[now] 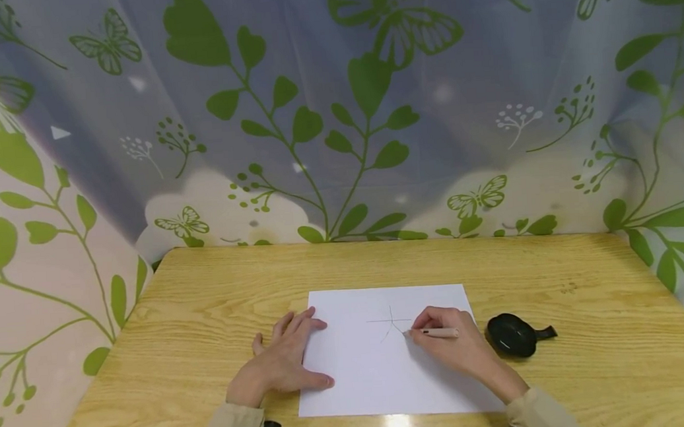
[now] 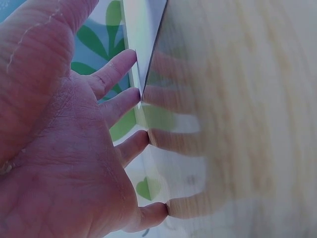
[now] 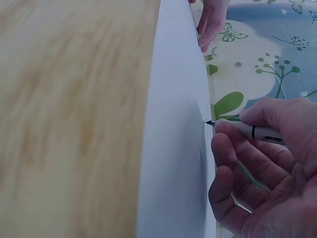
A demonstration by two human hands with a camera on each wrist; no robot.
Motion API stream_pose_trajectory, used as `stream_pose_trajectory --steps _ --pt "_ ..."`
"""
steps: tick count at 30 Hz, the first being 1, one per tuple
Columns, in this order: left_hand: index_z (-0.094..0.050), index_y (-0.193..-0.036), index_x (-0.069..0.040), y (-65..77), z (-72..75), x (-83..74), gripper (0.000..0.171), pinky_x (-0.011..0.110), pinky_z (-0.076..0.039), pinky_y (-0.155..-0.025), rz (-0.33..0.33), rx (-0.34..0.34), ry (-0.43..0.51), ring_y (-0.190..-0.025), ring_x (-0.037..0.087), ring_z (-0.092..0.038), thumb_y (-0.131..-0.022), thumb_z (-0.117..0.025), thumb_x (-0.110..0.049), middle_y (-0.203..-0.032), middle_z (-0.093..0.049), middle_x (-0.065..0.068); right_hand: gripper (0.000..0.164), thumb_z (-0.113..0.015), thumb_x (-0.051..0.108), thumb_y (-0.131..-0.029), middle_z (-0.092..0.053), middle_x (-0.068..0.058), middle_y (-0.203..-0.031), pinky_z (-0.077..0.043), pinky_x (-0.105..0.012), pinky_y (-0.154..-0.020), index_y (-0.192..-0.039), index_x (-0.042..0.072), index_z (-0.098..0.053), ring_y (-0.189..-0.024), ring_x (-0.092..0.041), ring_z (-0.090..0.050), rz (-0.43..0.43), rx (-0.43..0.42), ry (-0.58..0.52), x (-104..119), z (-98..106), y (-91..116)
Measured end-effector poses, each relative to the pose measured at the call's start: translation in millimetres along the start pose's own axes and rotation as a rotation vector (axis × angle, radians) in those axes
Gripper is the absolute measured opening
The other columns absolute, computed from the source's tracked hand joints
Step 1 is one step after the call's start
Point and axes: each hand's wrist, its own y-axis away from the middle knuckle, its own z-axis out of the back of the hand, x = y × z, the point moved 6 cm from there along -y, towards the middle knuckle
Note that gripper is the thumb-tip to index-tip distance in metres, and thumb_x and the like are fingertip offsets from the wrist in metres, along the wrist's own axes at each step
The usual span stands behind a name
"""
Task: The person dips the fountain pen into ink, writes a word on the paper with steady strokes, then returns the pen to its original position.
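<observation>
A white sheet of paper [image 1: 353,371] lies on the wooden table. Thin lines [image 1: 392,320] are drawn on it: a horizontal stroke crossed by a vertical one, with two slanting strokes branching below. My right hand [image 1: 455,344] pinches a light-coloured pen [image 1: 442,333], its tip at the lower right slanting stroke. The right wrist view shows the pen [image 3: 242,128] between thumb and fingers, its dark nib touching the paper [image 3: 173,124]. My left hand [image 1: 287,359] rests at the sheet's left edge with fingers spread; in the left wrist view, that hand's [image 2: 64,134] fingertips touch the surface and the palm is bare.
A small black dish with a short handle [image 1: 511,336] sits right of the paper, close to my right hand. The wooden table [image 1: 204,283] reaches back to a curtain [image 1: 327,175] printed with green leaves and butterflies, which also hangs at both sides.
</observation>
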Motion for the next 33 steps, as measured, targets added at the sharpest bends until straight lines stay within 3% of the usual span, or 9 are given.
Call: stream_pose_trajectory --steps 33 --pt "-0.047 -0.143 -0.028 0.7 0.4 -0.5 0.083 0.088 -0.003 -0.107 -0.001 0.008 -0.004 -0.158 0.04 -0.011 -0.073 -0.088 -0.048 -0.172 -0.021 -0.001 0.005 -0.076 0.02 -0.09 -0.074 0.005 -0.085 -0.049 -0.021 -0.067 -0.086 0.019 -0.073 -0.075 -0.006 -0.062 0.001 0.028 0.003 -4.9 8.2 12.4"
